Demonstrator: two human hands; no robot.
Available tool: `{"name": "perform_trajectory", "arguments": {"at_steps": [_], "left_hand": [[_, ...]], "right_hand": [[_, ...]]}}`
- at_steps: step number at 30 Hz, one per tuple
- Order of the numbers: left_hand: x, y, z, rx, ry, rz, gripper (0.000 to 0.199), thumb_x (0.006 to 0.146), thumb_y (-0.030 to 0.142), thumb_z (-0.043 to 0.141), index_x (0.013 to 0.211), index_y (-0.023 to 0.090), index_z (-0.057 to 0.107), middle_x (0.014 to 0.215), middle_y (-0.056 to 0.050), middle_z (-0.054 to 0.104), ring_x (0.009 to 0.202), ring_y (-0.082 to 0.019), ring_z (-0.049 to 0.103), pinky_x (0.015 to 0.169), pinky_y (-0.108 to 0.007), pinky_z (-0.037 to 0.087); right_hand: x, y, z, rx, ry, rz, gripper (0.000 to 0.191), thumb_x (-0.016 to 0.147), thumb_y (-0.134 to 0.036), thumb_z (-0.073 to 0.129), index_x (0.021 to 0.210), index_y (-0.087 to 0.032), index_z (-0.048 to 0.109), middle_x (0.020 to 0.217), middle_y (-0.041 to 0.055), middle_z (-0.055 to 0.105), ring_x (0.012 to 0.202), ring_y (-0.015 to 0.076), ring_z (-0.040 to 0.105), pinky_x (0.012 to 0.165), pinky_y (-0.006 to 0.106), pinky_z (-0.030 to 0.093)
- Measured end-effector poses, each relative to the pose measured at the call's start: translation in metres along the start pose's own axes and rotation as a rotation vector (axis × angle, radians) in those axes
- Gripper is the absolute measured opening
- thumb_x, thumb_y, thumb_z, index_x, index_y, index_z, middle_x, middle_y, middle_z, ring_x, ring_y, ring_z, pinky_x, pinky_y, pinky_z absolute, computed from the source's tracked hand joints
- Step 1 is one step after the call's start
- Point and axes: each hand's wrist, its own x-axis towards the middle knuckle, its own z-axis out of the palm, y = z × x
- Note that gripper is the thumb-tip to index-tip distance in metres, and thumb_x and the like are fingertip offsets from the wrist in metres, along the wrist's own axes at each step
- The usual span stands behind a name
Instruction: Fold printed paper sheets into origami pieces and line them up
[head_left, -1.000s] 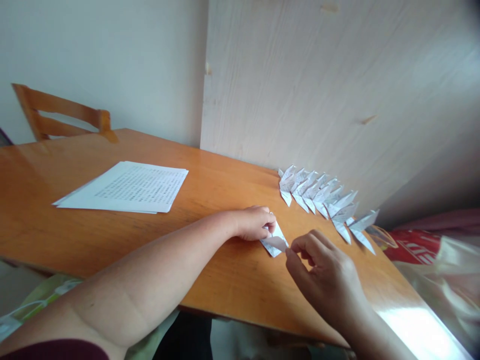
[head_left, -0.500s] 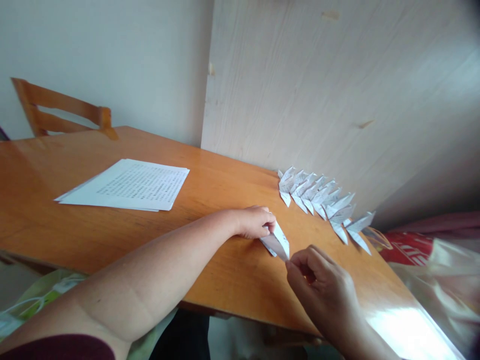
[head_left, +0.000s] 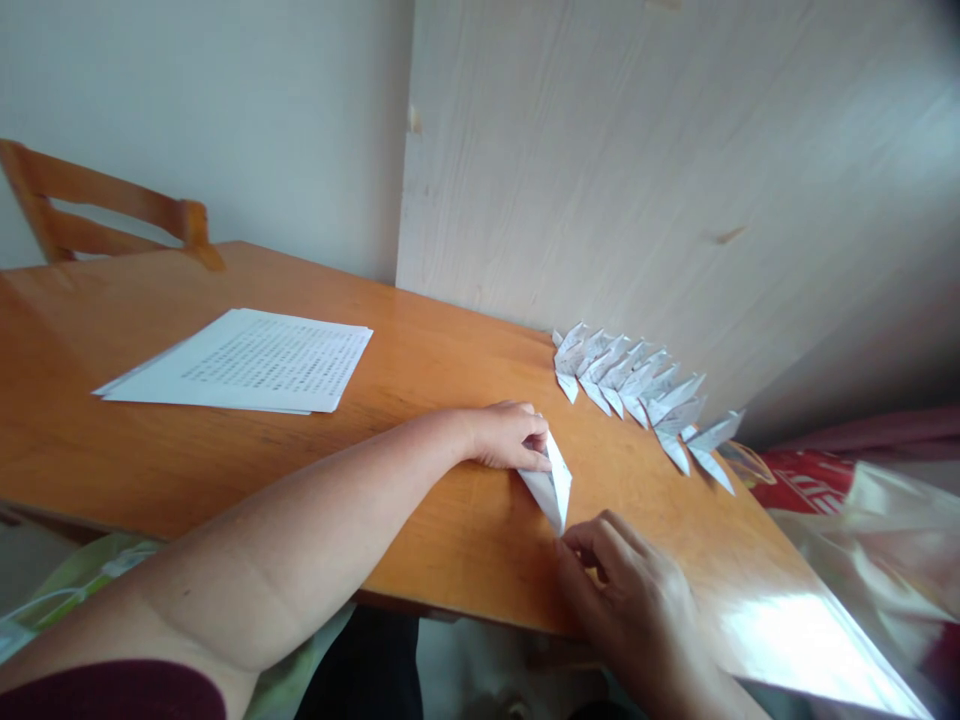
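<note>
A small piece of folded white paper (head_left: 551,484) lies between my hands on the wooden table (head_left: 442,545). My left hand (head_left: 512,437) is closed on its far end, thumb and fingers pinching it. At the near end, the thumb and forefinger of my right hand (head_left: 630,580) pinch the pointed tip of the same paper. Beyond it, a row of folded paper pieces (head_left: 630,378) with raised points runs along the back edge, the nearest one (head_left: 715,448) standing slightly apart.
To the left lies a stack of printed sheets (head_left: 262,362). A wooden chair (head_left: 112,205) stands behind the table's far left, and a pale panel (head_left: 570,170) rises along the back. Off the right edge sit a red bag (head_left: 802,482) and a pale bag (head_left: 877,530).
My right hand has moved down and slightly left, with the folded paper's tip swung toward me. My left hand keeps its grip. The whole view has shifted slightly.
</note>
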Motion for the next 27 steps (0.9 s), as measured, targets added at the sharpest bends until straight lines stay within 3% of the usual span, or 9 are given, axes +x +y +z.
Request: {"name": "perform_trajectory", "arguments": {"at_steps": [5, 12, 15, 19, 22, 24, 27], "left_hand": [[-0.002, 0.004, -0.001, 0.002, -0.002, -0.055, 0.038, 0.085, 0.059, 0.054, 0.092, 0.022, 0.059, 0.103, -0.005, 0.058, 0.097, -0.021, 0.055, 0.081, -0.03, 0.045], [-0.003, 0.009, 0.0, 0.042, 0.01, -0.072, 0.05, 0.075, 0.061, 0.066, 0.103, 0.023, 0.052, 0.112, -0.006, 0.058, 0.108, -0.025, 0.053, 0.089, -0.032, 0.043], [-0.003, 0.01, 0.0, 0.042, 0.005, -0.073, 0.049, 0.075, 0.062, 0.065, 0.102, 0.023, 0.052, 0.113, -0.006, 0.057, 0.109, -0.026, 0.052, 0.089, -0.032, 0.043], [-0.003, 0.009, 0.0, 0.049, 0.006, -0.057, 0.048, 0.077, 0.062, 0.063, 0.102, 0.023, 0.052, 0.113, -0.007, 0.057, 0.109, -0.026, 0.052, 0.089, -0.032, 0.043], [-0.003, 0.009, 0.0, 0.048, 0.005, -0.058, 0.048, 0.077, 0.062, 0.064, 0.102, 0.023, 0.052, 0.113, -0.006, 0.057, 0.11, -0.026, 0.052, 0.089, -0.032, 0.043], [-0.003, 0.009, 0.0, 0.048, -0.002, -0.063, 0.048, 0.077, 0.062, 0.063, 0.102, 0.023, 0.052, 0.113, -0.007, 0.057, 0.11, -0.025, 0.052, 0.09, -0.032, 0.043], [-0.004, 0.011, -0.002, 0.043, -0.01, -0.072, 0.048, 0.078, 0.063, 0.061, 0.103, 0.023, 0.052, 0.114, -0.007, 0.057, 0.11, -0.026, 0.052, 0.089, -0.032, 0.043]], "right_hand": [[-0.003, -0.004, 0.001, -0.076, 0.027, -0.054, 0.019, 0.095, -0.023, 0.053, 0.078, -0.021, 0.063, 0.071, 0.0021, 0.057, 0.063, 0.0163, 0.057, 0.059, 0.029, 0.036], [-0.007, -0.002, -0.001, -0.04, -0.007, -0.034, 0.016, 0.096, -0.024, 0.053, 0.084, -0.021, 0.064, 0.072, 0.0016, 0.057, 0.065, 0.0169, 0.058, 0.059, 0.03, 0.039], [-0.008, 0.002, -0.007, 0.033, 0.012, 0.001, 0.01, 0.095, -0.024, 0.054, 0.098, -0.022, 0.064, 0.083, 0.0034, 0.061, 0.073, 0.0177, 0.059, 0.064, 0.031, 0.043], [-0.004, 0.006, -0.016, 0.003, -0.012, -0.076, 0.032, 0.093, -0.023, 0.057, 0.126, -0.022, 0.057, 0.111, 0.0098, 0.063, 0.101, 0.025, 0.058, 0.084, 0.04, 0.047], [-0.002, 0.005, -0.018, 0.009, -0.031, -0.09, 0.03, 0.093, -0.024, 0.058, 0.123, -0.024, 0.059, 0.114, 0.0098, 0.062, 0.103, 0.0262, 0.056, 0.087, 0.043, 0.046], [-0.001, 0.004, -0.017, 0.084, -0.03, -0.034, 0.021, 0.094, -0.025, 0.057, 0.115, -0.024, 0.061, 0.108, 0.0087, 0.063, 0.099, 0.0248, 0.058, 0.084, 0.041, 0.047], [0.003, 0.006, -0.013, 0.319, -0.05, 0.18, 0.02, 0.097, -0.029, 0.05, 0.115, -0.023, 0.059, 0.097, 0.0064, 0.064, 0.088, 0.0202, 0.061, 0.074, 0.033, 0.049]]}}
